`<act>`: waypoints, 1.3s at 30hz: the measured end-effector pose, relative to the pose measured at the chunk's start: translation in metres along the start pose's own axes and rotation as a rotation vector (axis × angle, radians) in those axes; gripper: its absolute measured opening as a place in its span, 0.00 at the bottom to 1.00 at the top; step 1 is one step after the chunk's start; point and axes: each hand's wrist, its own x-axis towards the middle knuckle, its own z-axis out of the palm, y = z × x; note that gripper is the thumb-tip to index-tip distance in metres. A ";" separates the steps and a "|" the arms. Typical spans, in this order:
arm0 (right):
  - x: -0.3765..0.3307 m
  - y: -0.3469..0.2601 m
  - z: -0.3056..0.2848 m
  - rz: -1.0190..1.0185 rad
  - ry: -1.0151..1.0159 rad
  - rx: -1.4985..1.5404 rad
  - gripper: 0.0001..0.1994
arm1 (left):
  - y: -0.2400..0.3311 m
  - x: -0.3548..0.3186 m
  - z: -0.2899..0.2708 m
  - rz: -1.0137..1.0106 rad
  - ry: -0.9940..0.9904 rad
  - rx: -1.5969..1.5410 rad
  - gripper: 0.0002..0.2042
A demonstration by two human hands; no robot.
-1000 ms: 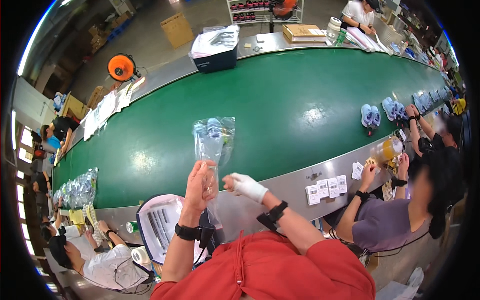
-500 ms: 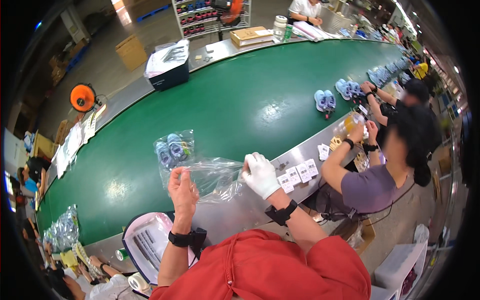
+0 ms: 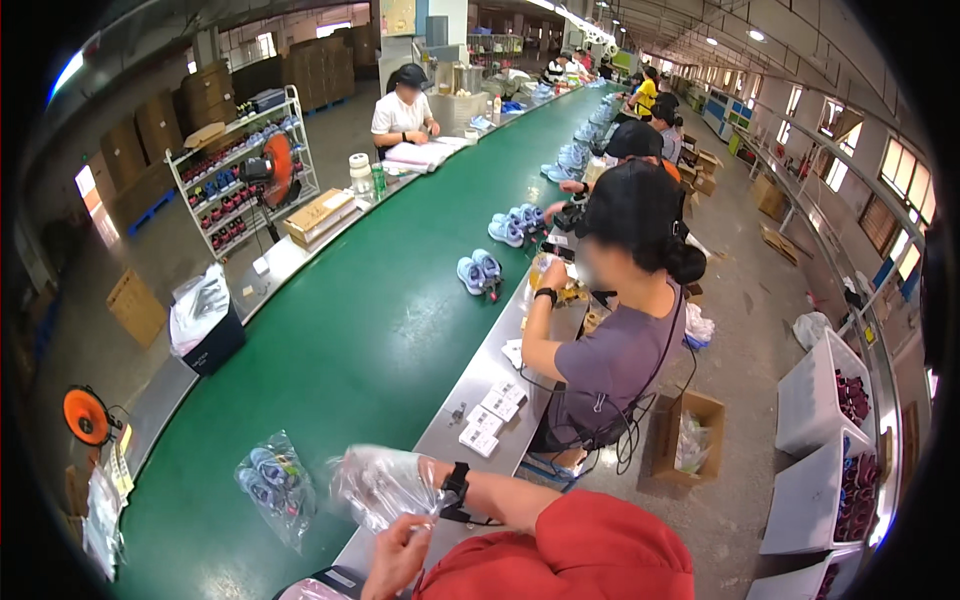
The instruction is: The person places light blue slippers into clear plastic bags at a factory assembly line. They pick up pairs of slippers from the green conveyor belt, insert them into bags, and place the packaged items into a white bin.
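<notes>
Single head-worn fisheye view looked down and rightward along the green conveyor belt (image 3: 330, 330), hands close at bottom edge.

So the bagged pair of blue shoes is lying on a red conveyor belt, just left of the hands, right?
Not quite: the conveyor belt is green, not red. The head view shows the bagged pair of blue shoes lying on it, just left of the hands, the right hand inside an empty clear plastic bag.

The right forearm reaches leftward across the body, a black band on its wrist, and the right hand (image 3: 385, 485) is mostly hidden. The left hand (image 3: 397, 557) sits just below it, fingers (image 3: 420, 527) curled upward.
</notes>
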 end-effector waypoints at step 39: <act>-0.027 -0.040 0.097 0.252 -0.032 -1.434 0.13 | -0.074 0.043 -0.044 0.304 0.527 0.113 0.09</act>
